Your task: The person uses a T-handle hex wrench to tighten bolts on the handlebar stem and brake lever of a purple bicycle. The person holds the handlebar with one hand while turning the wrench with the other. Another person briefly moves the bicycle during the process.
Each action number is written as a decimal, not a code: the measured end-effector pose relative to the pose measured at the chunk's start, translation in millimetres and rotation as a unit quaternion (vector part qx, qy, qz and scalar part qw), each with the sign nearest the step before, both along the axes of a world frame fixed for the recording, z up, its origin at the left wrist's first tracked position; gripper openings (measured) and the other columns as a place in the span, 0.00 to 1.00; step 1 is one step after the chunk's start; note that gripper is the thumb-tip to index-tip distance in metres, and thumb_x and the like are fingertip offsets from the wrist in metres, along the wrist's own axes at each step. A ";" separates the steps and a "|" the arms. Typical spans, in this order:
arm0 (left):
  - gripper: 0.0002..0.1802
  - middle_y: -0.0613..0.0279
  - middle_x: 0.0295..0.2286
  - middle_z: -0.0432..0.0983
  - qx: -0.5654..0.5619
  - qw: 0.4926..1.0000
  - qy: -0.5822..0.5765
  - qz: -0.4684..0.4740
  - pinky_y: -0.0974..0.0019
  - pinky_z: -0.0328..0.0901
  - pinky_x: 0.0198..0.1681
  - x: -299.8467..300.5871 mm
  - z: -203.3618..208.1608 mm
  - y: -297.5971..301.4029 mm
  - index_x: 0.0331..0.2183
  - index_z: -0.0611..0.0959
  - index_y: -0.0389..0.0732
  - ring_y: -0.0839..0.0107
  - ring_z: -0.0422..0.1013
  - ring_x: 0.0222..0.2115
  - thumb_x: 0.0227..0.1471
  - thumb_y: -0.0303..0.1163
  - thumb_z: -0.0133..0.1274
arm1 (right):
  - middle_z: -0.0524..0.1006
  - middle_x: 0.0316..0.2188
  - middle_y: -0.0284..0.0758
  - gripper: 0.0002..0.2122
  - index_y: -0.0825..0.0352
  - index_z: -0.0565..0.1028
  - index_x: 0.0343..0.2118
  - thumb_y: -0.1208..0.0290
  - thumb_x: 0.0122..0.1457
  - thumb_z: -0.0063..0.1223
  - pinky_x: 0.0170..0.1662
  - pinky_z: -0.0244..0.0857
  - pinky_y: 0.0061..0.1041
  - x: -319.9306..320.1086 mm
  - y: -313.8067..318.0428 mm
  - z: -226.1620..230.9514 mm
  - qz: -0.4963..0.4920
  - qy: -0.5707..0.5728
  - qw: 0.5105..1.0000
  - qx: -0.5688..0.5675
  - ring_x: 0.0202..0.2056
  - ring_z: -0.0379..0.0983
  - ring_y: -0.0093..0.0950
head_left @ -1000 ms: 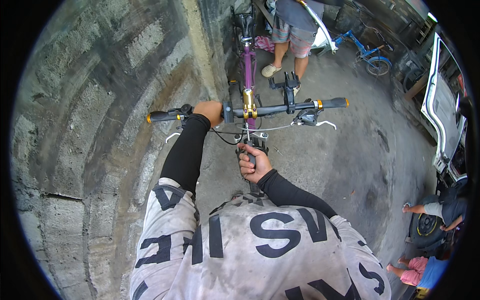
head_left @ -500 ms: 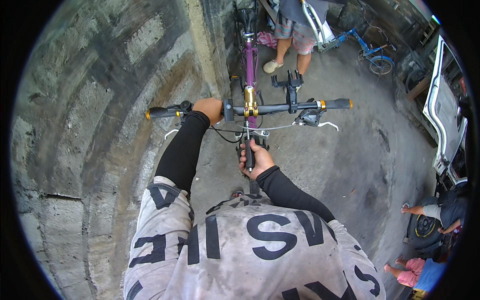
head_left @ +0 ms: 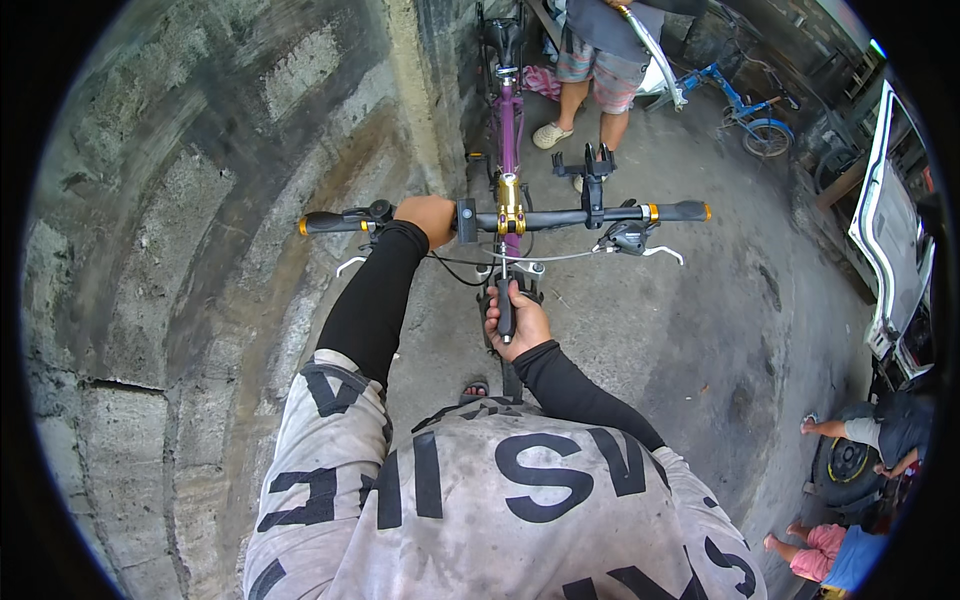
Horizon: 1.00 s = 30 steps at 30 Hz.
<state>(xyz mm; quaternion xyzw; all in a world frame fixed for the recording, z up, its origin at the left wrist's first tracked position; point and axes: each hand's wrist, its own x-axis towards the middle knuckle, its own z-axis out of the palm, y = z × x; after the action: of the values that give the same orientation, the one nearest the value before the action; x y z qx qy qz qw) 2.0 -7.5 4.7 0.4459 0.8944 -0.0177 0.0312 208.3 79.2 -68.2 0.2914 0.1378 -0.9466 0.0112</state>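
Here, left hand (head_left: 427, 221): it is closed around the handlebar (head_left: 550, 219), just beside a small black box (head_left: 466, 220); the fingertips are hidden, but I think this grip keeps the handlebar from turning.
Right hand (head_left: 523, 322): its fingers are wrapped around a dark-handled tool (head_left: 507, 310), and the thumb lies along it, maybe for better control.
Tool position: it is on the near side of the gold stem (head_left: 511, 205), with the metal shaft (head_left: 504, 262) pointing toward it; whether the tip touches, I cannot tell.
Bicycle (head_left: 508, 135): purple, it stands upright near the rough wall (head_left: 200, 250), front end toward the hands, probably for easy reach.
Handlebar fitting: a black holder (head_left: 592, 190) sits to the right, apart from both hands.
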 end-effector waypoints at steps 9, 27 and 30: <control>0.09 0.52 0.25 0.78 -0.001 1.000 -0.008 0.006 0.55 0.69 0.33 -2.1 -3.3 -2.0 0.25 0.83 0.41 0.53 0.75 0.29 0.39 0.35 0.55 | 0.67 0.20 0.27 0.12 0.60 0.71 0.36 0.57 0.62 0.42 0.19 0.58 0.20 -2.8 -4.6 32.8 0.104 -0.097 0.954 0.264 0.17 0.62 0.21; 0.10 0.50 0.25 0.77 0.012 1.000 -0.015 -0.014 0.53 0.69 0.32 -4.8 0.3 -1.1 0.24 0.82 0.40 0.52 0.74 0.28 0.37 0.35 0.56 | 0.63 0.18 0.29 0.09 0.61 0.70 0.35 0.60 0.61 0.45 0.18 0.55 0.24 -3.3 0.0 24.8 0.076 -0.067 0.980 0.171 0.16 0.61 0.22; 0.10 0.51 0.25 0.77 0.006 1.000 -0.019 -0.007 0.53 0.69 0.32 -6.1 -0.9 -1.1 0.24 0.82 0.41 0.52 0.74 0.28 0.37 0.35 0.56 | 0.63 0.18 0.29 0.09 0.61 0.70 0.35 0.60 0.61 0.45 0.18 0.54 0.23 -3.3 -0.6 25.3 0.075 -0.064 0.979 0.178 0.16 0.61 0.22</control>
<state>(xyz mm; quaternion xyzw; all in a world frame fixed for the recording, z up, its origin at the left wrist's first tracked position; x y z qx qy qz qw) -4.0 -8.6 3.8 0.4527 0.8905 -0.0040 0.0454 205.0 78.6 -43.0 0.3379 0.3243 -0.8827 0.0395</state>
